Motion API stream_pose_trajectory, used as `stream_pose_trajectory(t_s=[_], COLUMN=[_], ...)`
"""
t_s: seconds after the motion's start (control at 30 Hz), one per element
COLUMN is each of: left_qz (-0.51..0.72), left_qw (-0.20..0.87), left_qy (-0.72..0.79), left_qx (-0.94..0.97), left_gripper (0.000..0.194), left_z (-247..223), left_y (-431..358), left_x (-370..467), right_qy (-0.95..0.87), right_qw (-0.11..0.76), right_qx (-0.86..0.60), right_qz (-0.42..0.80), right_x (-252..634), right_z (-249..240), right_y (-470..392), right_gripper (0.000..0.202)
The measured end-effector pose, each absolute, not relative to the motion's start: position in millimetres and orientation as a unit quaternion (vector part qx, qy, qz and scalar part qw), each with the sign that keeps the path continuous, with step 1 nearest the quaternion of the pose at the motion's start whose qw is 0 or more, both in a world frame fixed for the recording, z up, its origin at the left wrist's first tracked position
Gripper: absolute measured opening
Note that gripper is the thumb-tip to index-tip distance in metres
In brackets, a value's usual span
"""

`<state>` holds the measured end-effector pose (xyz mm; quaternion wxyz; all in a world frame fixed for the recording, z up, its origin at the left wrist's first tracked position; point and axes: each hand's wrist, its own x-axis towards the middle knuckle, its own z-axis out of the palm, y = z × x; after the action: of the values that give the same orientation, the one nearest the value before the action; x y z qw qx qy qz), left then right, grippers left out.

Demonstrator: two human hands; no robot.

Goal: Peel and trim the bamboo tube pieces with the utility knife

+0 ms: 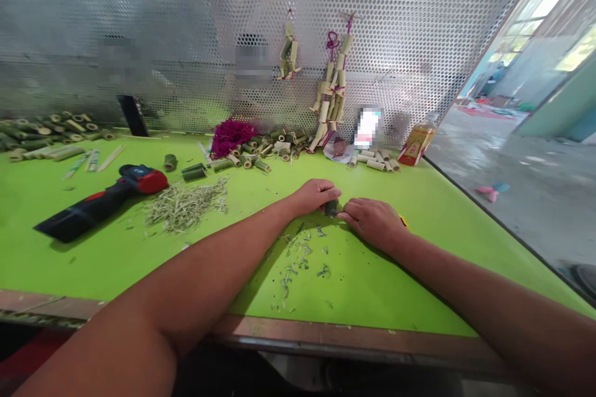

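Observation:
My left hand (314,196) is closed around a short piece of dark green bamboo (331,206), held just above the green tabletop. Close on its right, my right hand (375,222) is wrapped round a cutting tool (403,221); only its yellow-and-black end shows behind the palm. The working end of that tool meets or nearly meets the bamboo, but the fingers hide the exact contact. Small green shavings (305,251) lie scattered on the tabletop below my hands.
Left of my arms lie a black-and-red power tool (105,201) and a heap of pale shavings (189,205). Cut bamboo pieces (251,155), purple string (231,138), a propped phone (367,126) and a bottle (418,141) line the back. Bamboo figures (328,96) hang on the perforated metal panel (195,31).

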<state>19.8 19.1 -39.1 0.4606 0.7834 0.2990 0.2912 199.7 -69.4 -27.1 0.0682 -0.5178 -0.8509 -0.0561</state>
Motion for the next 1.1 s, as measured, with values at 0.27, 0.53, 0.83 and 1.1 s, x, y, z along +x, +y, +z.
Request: stream_pose_trajectory(t_s=[0.27,0.53,0.83,1.1], left_qz=[0.285,0.283,0.287,0.289], left_qw=[0.455,0.338,0.365,0.376], left_qy=[0.317,0.346,0.333,0.33], left_qx=[0.782,0.828,0.821,0.816], left_gripper=[0.043,0.049,0.047,0.047], left_z=[-41.3,-40.3,-38.2,-39.5], left_y=[21.2,20.4,18.9,19.6], left_x=[20.9,24.8,21.8,22.2], right_qy=[-0.83,-0.816,-0.864,-0.81], right_qw=[0.094,0.107,0.037,0.103], right_qx=[-0.546,-0.56,-0.499,-0.569], right_qz=[-0.071,-0.097,-0.049,-0.1], right_x=[197.8,198.0,196.6,198.5], right_z=[-26.2,-26.0,-26.3,-28.1], right_y=[-70.9,-66.8,-72.1,-72.1], right_gripper=[0.042,0.039,0.042,0.042])
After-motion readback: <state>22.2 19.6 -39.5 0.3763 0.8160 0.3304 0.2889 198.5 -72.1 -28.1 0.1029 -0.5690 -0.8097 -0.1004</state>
